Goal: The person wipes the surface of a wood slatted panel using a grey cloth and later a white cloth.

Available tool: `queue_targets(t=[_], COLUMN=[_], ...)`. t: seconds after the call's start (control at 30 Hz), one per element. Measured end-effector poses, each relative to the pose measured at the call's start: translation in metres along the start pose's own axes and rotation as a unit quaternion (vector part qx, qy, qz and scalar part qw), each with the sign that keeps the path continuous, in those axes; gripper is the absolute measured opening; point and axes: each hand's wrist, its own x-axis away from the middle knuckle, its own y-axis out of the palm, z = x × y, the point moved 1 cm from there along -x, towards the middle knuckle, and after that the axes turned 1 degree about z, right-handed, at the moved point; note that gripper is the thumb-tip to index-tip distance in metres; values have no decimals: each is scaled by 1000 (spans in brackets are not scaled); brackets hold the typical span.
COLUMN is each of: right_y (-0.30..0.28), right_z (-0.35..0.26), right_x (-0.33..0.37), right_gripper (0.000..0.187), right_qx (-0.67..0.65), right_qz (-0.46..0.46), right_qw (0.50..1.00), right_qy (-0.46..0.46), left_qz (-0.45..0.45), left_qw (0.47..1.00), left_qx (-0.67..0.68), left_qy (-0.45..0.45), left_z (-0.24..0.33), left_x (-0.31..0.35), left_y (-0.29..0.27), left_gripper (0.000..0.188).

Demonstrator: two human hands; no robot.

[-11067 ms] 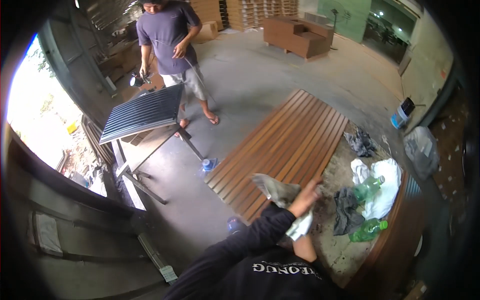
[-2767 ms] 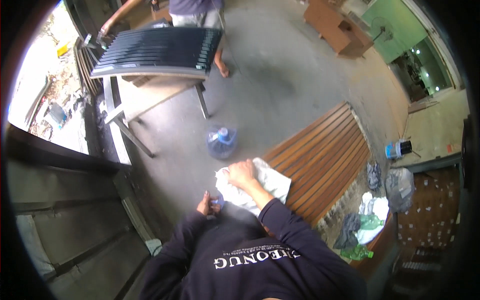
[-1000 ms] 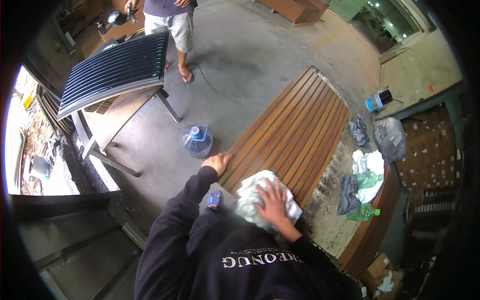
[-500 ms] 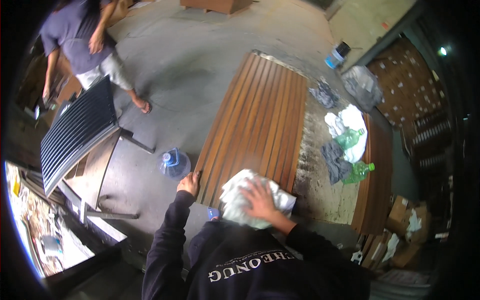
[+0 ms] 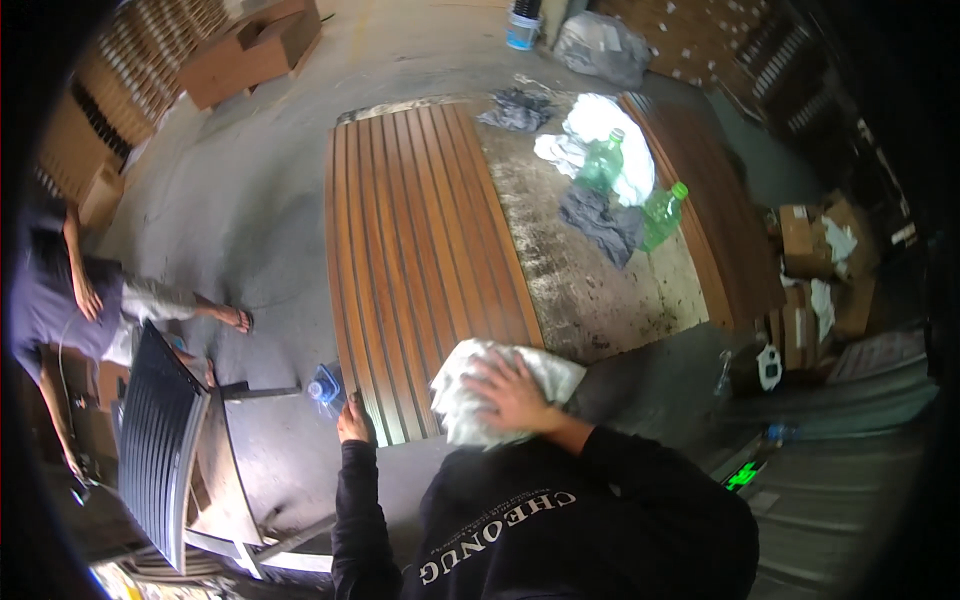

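A brown slatted wooden panel [image 5: 415,230] lies lengthwise in front of me, with dark grooves between its strips. My left hand [image 5: 355,420] grips the panel's left edge near its close corner, its fingers partly hidden. On the panel's near end lies a bunched white cloth [image 5: 455,390], overhanging the right side. My right hand [image 5: 515,392] presses down on this cloth from above, fingers spread and flat. Just beyond my left hand, a clear bluish water jug [image 5: 324,388] stands on the floor, partly covered by the panel.
Right of the panel, a stained board [image 5: 590,315] carries green bottles [image 5: 662,218] and grey and white rags [image 5: 605,225]. A stack of brown panels [image 5: 700,215] borders it. At left, another person [image 5: 75,290] stands by a dark ribbed panel [image 5: 165,440] on a stand.
My view has swung to the right, so the panel and the other person appear shifted left. My right hand is still on the white cloth; my left still holds the panel's edge.
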Motion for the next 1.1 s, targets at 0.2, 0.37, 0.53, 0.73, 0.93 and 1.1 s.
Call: queue_targets(t=[0.2,0.37,0.53,0.73,0.93,1.1], right_y=[-15,16,-7,-25,-42,-97], right_z=[116,87,86,62,137,149], right_x=[-53,-89,-1,-1,-51,-23], right_gripper=[57,55,47,37,31,31], right_qx=[54,-19,13,-221,-647,-899], right_qz=[122,204,67,16,36,0], right_qw=[978,975,996,968,759,412], right_qy=[159,83,56,-121,63,147], left_qz=[46,178,185,237,169,298], left_qw=[998,921,947,933,971,936], left_qx=[13,-347,-246,-270,-167,112], left_qy=[34,-18,89,-6,41,-149], left_z=[-13,-71,68,98,125,99], left_x=[-25,-13,33,95,148,178], left_y=[7,-10,22,59,117,185], left_gripper=[73,36,50,67,64,84])
